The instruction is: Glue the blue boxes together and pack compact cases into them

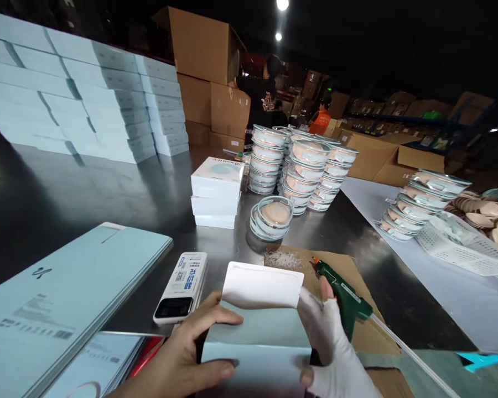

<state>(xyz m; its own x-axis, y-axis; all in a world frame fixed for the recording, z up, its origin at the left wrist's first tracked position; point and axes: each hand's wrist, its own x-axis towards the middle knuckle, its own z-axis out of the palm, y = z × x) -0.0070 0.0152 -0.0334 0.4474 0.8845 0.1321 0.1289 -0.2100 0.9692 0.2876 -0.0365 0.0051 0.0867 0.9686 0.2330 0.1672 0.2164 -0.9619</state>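
A small pale-blue cardboard box point(257, 327) is held low in front of me, its white end flap point(263, 282) standing up at the far side. My left hand point(201, 342), bare, grips the box's left side with thumb and fingers. On the other side my right hand point(332, 340), in a white glove with bare fingertips, holds the right side between thumb and fingers; some fingers are hidden. To the right of it a green glue gun point(346, 298) lies on a cardboard sheet point(379, 331). A white phone-sized device point(185, 284) rests on the table at the left.
Flat blue cartons point(78, 298) lie at left, below stacked boxes point(78, 94). White boxes point(216, 190) and stacks of clear round cases with beige pads point(302, 166) stand ahead. A white basket point(465, 260) is at right. Two people point(259, 88) work behind.
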